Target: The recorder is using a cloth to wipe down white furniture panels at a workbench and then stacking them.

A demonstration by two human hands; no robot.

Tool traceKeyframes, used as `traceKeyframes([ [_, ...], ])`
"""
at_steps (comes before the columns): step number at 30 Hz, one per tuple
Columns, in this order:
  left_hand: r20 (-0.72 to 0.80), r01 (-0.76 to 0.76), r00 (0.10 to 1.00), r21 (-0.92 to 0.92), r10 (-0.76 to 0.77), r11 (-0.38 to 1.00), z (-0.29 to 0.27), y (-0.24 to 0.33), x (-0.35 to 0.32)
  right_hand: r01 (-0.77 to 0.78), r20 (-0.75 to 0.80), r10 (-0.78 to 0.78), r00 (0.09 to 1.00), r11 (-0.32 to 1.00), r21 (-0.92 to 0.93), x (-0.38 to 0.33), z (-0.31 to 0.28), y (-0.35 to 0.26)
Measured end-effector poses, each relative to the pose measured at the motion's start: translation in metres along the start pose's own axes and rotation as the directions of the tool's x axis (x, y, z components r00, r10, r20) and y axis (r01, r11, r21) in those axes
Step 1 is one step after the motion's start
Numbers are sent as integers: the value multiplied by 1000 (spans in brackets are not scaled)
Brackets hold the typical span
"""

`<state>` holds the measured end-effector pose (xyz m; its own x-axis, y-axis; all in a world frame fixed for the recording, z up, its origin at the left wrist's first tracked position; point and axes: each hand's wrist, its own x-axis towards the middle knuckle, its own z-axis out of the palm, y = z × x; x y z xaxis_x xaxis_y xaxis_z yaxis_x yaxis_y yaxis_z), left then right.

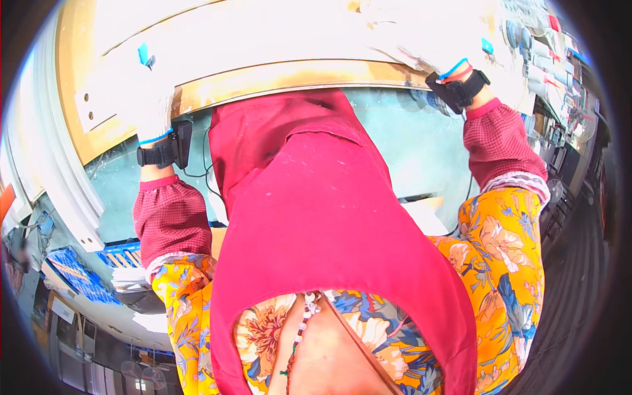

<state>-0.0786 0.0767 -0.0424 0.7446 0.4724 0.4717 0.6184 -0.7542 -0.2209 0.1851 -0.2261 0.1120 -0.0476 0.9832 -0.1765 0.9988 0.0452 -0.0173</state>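
Observation:
In front of me lies a broad white panel with a wood-coloured near edge. My left hand, in a white glove with a blue-trimmed cuff, is over the panel's left part. Glare washes out its fingers. My right hand, gloved in white too, reaches over the near edge at the right. Its fingers fade into the brightness, so any grip is hidden. A small blue piece shows just beyond the left hand. Another blue piece appears near the right one.
Long white strips with holes stand at the left. Blue crates sit lower left. Wrapped items crowd the far right. A dark cable hangs by my left side, over a pale green floor.

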Motion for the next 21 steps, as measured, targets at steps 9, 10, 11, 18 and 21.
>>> traceKeyframes([
  [9, 395, 320, 899, -297, -189, 900, -15, 10, 14, -230, -239, 318, 917, 914, 335, -25, 49, -7],
  [10, 214, 164, 970, -210, -118, 964, -5, 4, 6, -203, -230, 282, 931, 927, 315, -33, 61, -3],
  [11, 36, 13, 999, -99, -10, 995, 4, -1, 1, -191, -214, 259, 942, 937, 291, -40, 68, -1],
  [18, 30, -34, 999, -16, 35, 999, 4, -3, -6, -95, -137, 112, 984, 987, 127, -60, 60, 7],
  [21, -120, -83, 990, -49, 76, 995, -7, 5, -1, -101, 18, 99, 995, 968, 228, -45, 50, 12],
])
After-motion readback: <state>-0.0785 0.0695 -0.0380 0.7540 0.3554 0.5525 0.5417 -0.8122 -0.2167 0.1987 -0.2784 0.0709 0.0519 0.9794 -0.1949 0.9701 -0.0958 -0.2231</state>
